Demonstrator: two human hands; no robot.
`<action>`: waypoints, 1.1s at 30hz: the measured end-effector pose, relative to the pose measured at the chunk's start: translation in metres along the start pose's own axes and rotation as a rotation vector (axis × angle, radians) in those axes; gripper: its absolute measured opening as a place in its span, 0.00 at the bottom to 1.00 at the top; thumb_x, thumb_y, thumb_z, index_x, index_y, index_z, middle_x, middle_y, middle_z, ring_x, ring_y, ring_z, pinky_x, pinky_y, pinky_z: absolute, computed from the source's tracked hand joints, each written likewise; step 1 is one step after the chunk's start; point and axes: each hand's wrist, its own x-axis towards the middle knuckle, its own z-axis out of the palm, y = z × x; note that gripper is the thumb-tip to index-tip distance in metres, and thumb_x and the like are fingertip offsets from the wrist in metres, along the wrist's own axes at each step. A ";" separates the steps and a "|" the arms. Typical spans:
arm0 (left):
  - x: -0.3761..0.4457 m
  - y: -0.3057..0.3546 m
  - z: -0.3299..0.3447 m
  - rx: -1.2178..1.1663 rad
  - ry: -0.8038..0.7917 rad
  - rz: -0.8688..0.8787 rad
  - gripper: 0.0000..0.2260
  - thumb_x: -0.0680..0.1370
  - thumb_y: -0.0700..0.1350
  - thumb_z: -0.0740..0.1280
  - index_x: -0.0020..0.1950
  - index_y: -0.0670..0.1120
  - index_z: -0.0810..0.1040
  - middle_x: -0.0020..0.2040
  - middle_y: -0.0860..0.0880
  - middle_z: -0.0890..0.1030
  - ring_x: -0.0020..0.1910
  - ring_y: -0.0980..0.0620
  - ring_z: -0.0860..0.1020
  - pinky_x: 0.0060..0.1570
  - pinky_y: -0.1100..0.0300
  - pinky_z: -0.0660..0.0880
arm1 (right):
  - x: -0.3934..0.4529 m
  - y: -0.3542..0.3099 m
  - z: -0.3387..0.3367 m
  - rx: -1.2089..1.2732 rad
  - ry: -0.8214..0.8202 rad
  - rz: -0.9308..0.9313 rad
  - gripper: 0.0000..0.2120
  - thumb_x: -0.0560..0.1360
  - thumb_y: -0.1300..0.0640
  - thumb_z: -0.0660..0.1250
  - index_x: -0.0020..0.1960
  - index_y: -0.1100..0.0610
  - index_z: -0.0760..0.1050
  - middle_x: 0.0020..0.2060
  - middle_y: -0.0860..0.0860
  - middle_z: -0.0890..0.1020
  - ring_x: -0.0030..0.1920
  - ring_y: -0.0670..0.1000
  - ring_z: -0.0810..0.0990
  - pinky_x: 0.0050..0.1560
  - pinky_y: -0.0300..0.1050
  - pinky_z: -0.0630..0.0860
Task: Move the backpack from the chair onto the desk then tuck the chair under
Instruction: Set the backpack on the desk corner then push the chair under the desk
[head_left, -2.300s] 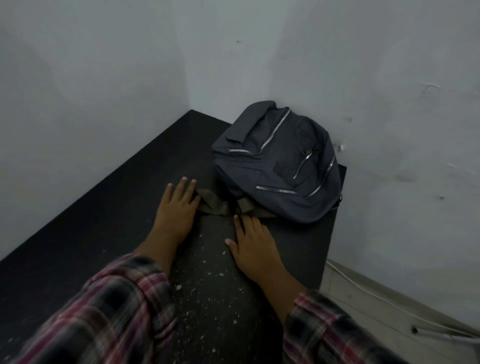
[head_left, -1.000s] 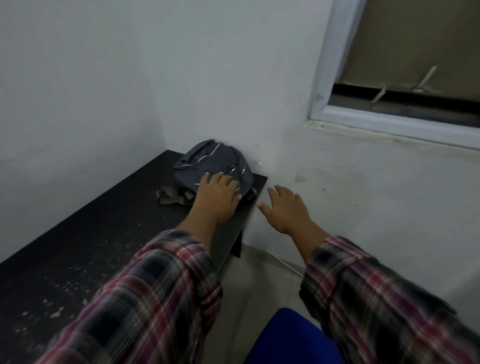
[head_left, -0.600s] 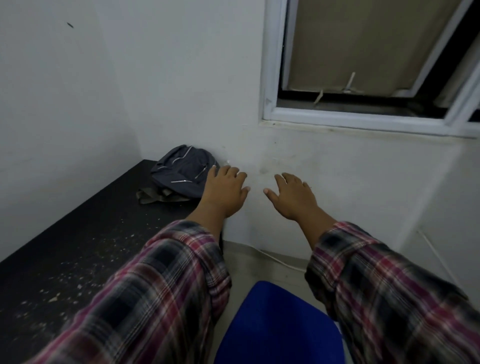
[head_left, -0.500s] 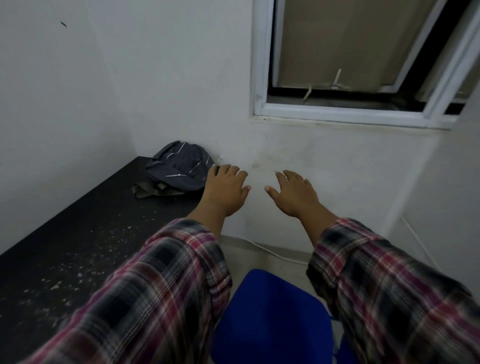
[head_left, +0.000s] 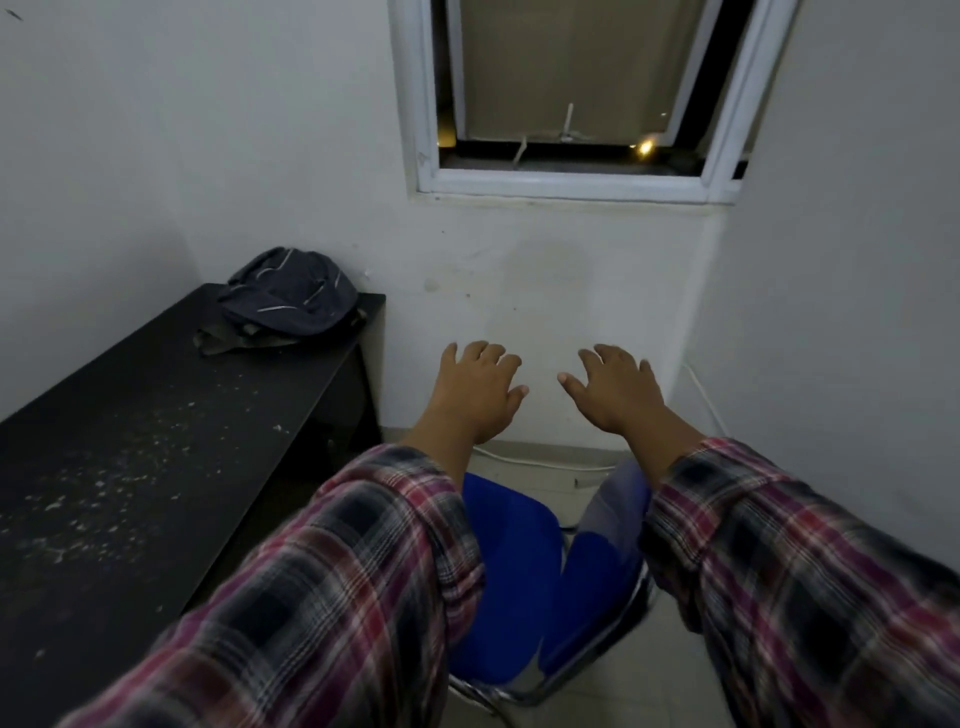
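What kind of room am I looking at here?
Probably a small, bare study or work corner indoors. A long black desk stands against plain white walls with a backpack on its far end, a blue chair beside it, and a white-framed window above.

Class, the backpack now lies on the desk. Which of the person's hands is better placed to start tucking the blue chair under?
Probably the right hand: it hovers open above the chair backrest, the natural part to push. The left hand, also open, hangs nearer the desk with the backpack.
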 end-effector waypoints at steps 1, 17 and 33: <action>0.001 0.013 0.005 -0.013 -0.007 0.003 0.23 0.81 0.57 0.53 0.73 0.49 0.66 0.74 0.47 0.67 0.75 0.45 0.62 0.73 0.40 0.54 | -0.003 0.015 0.001 -0.011 0.001 0.013 0.32 0.80 0.38 0.48 0.78 0.55 0.56 0.78 0.56 0.57 0.78 0.56 0.54 0.76 0.62 0.48; -0.041 0.191 0.115 -0.511 -0.557 -0.120 0.44 0.74 0.58 0.67 0.80 0.47 0.43 0.81 0.46 0.50 0.79 0.44 0.50 0.74 0.39 0.55 | -0.023 0.144 0.095 0.866 -0.328 0.330 0.35 0.79 0.49 0.64 0.78 0.61 0.52 0.74 0.59 0.66 0.70 0.60 0.69 0.68 0.49 0.68; -0.030 0.180 0.118 -0.743 -0.390 -0.354 0.41 0.72 0.44 0.69 0.79 0.46 0.50 0.77 0.44 0.61 0.75 0.44 0.60 0.72 0.46 0.64 | 0.025 0.119 0.106 1.013 -0.482 0.413 0.33 0.74 0.56 0.67 0.73 0.60 0.55 0.62 0.61 0.75 0.50 0.55 0.76 0.54 0.51 0.74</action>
